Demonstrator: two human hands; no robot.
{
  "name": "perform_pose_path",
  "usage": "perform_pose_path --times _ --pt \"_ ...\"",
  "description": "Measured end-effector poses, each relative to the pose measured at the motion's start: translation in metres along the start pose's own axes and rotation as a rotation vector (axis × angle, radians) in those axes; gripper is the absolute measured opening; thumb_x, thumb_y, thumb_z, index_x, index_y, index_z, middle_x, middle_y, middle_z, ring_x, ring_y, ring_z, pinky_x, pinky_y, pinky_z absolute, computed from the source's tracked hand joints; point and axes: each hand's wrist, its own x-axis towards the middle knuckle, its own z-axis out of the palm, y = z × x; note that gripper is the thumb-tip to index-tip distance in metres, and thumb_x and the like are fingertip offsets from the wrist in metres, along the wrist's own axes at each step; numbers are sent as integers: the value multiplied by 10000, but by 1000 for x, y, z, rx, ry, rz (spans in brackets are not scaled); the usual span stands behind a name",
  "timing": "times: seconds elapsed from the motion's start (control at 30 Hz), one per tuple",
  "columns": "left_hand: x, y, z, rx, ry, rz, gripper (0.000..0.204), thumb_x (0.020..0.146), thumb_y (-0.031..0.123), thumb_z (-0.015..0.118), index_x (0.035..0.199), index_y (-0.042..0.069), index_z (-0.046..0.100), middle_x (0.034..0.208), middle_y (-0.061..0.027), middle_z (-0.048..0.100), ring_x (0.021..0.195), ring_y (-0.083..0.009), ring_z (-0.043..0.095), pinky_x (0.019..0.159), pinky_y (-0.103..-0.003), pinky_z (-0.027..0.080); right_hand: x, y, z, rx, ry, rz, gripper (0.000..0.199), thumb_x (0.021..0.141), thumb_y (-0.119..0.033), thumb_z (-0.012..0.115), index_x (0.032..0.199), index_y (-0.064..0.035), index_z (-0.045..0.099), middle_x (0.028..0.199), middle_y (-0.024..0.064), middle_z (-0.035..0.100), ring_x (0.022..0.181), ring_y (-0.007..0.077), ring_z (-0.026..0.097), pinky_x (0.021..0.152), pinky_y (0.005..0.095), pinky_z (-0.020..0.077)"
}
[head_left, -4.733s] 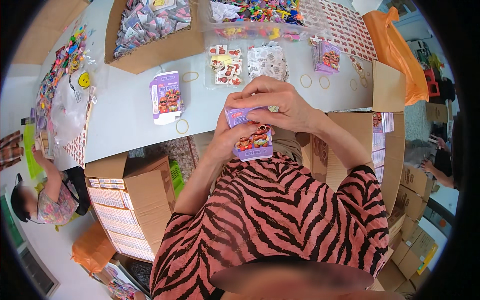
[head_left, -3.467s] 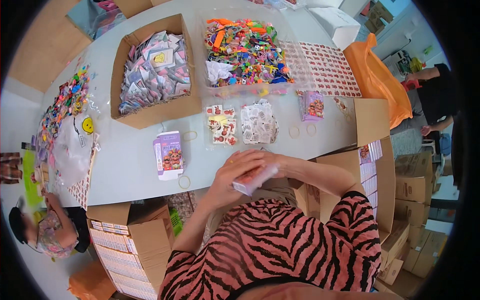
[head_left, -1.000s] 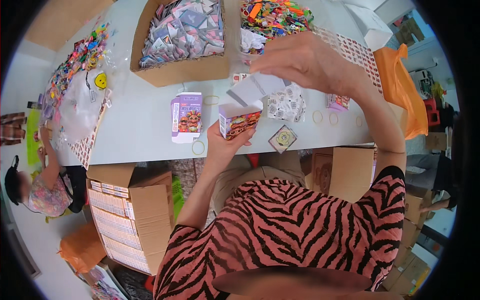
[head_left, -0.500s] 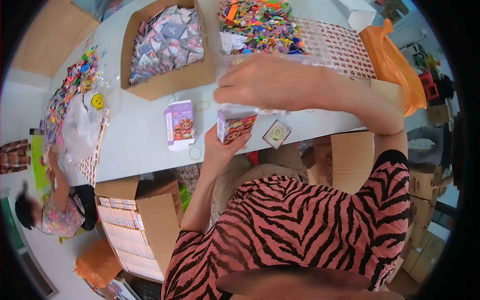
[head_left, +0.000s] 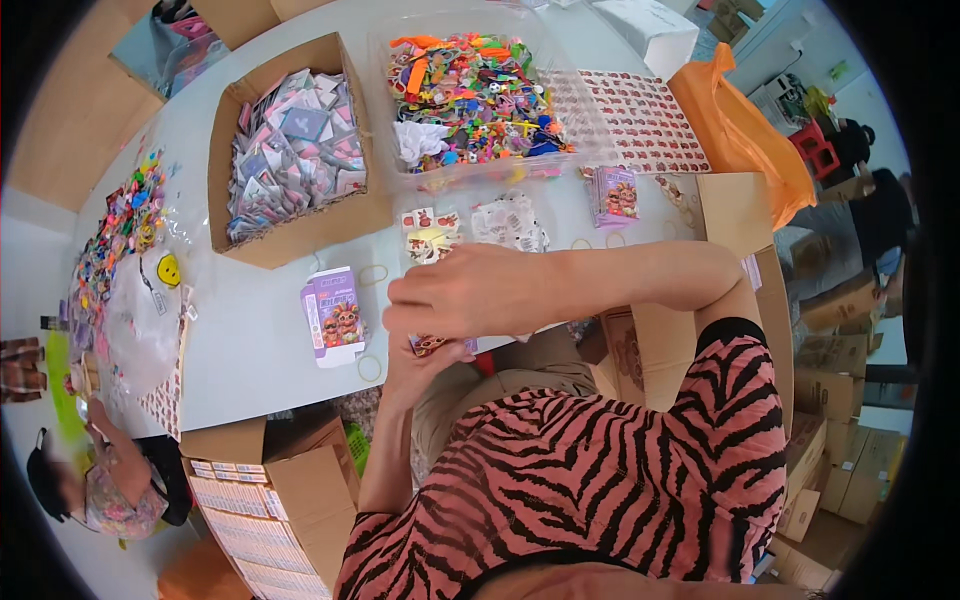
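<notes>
My left hand (head_left: 425, 375) is closed around a small printed carton (head_left: 428, 345), which shows only as a strip of coloured print. Over the top of that carton lies my right hand (head_left: 462, 290), fingers curled in; anything they pinch is hidden behind the knuckles. Left of my hands, a purple box (head_left: 336, 318) with cartoon figures rests on the table, its white flap spread toward me. Rubber bands (head_left: 370, 368) lie beside it. Just beyond my right hand are a printed card with red figures (head_left: 432, 235) and a clear packet (head_left: 510, 222).
A cardboard carton (head_left: 375, 205) full of small packets and a clear tub (head_left: 480, 172) of mixed trinkets stand farther back. Right of them are a stack of purple packs (head_left: 611, 196), a sticker sheet (head_left: 655, 120) and an orange bag (head_left: 745, 140). A co-worker (head_left: 125, 480) sits at left.
My right hand has come down onto the top of the carton, hiding its open mouth. The view has shifted, bringing more of the far table into sight. The square card is now behind my forearm.
</notes>
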Motion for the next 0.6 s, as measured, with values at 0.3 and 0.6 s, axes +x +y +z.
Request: perform_pose_path --times 0.3,0.6 --pt "12 -19 13 -224 333 117 331 819 63 654 1113 20 509 1001 -70 599 858 -161 606 760 -320 528 -21 10 10 -35 258 127 454 758 -77 571 1205 -64 490 1012 92 611 915 281 594 699 360 516" --pt "35 5 13 -126 247 94 260 805 2 631 1059 -20 578 956 -99 661 853 -191 650 760 -297 509 -33 66 -26 354 324 536 214 820 -129 592 1020 -84 652 864 82 663 696 205 616 649 286 505"
